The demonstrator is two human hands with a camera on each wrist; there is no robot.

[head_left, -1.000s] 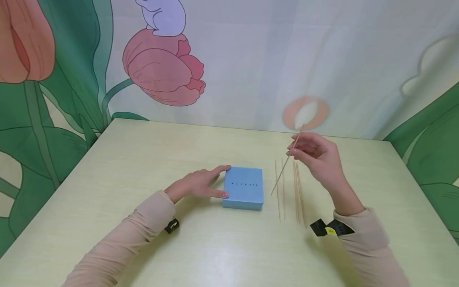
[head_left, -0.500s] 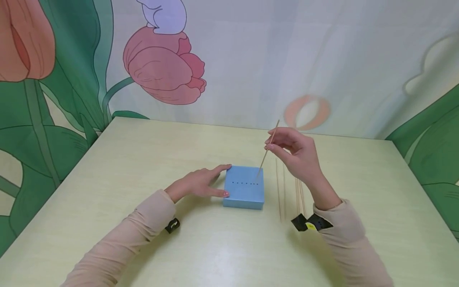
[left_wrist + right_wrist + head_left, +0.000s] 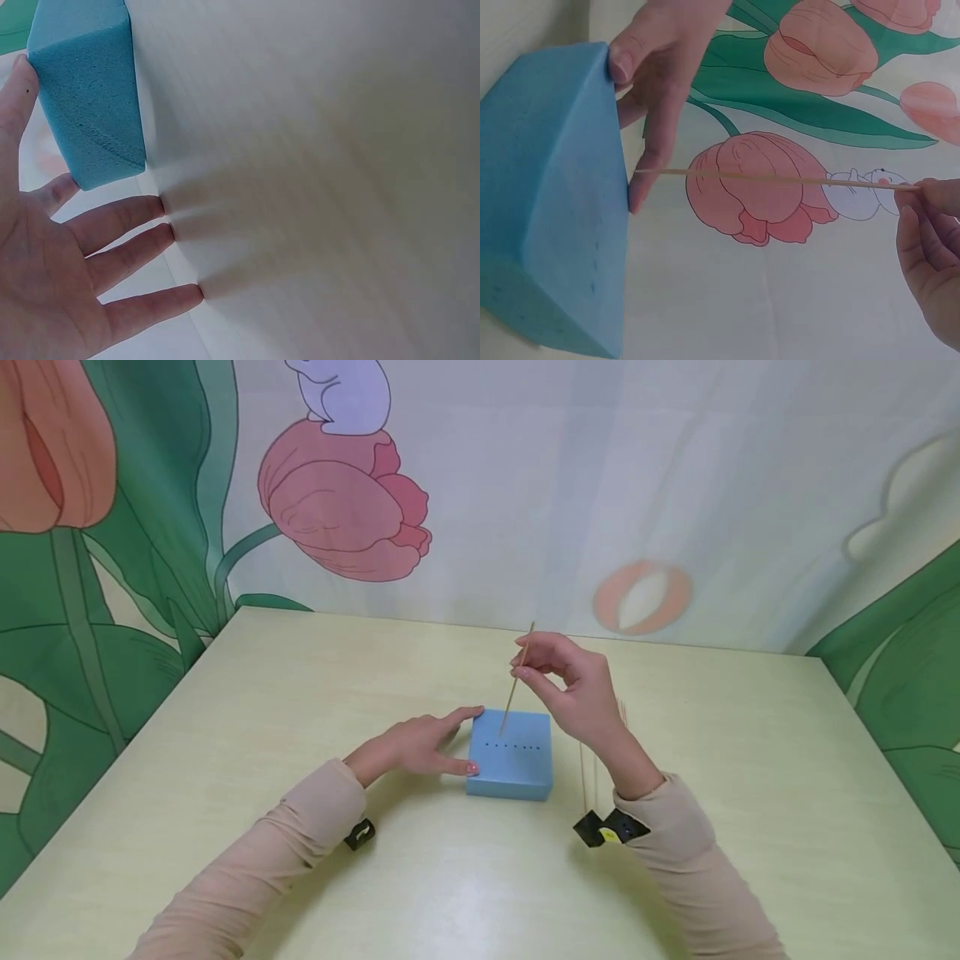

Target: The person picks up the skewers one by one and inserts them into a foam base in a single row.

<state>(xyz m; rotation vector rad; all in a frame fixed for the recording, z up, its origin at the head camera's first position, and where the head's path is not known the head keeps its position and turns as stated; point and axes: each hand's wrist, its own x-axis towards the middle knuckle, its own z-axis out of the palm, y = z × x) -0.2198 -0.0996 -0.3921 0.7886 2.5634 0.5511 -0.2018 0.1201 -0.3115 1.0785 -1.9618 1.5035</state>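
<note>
From the head camera, the right hand [image 3: 573,693] is pinching a thin wooden stick [image 3: 516,681] between thumb and fingertips, its lower tip hovering at the far-left part of the blue foam block [image 3: 512,752], which is sitting mid-table [image 3: 262,710]. At the block's nine o'clock, the left hand [image 3: 412,745] is bracing it with straight fingers. Spare sticks [image 3: 587,777] are lying at three o'clock.

From the left wrist, open fingers [image 3: 120,225] are resting beside the block [image 3: 90,105].

From the right wrist, the stick [image 3: 765,178] is meeting the block's [image 3: 555,210] top edge.
</note>
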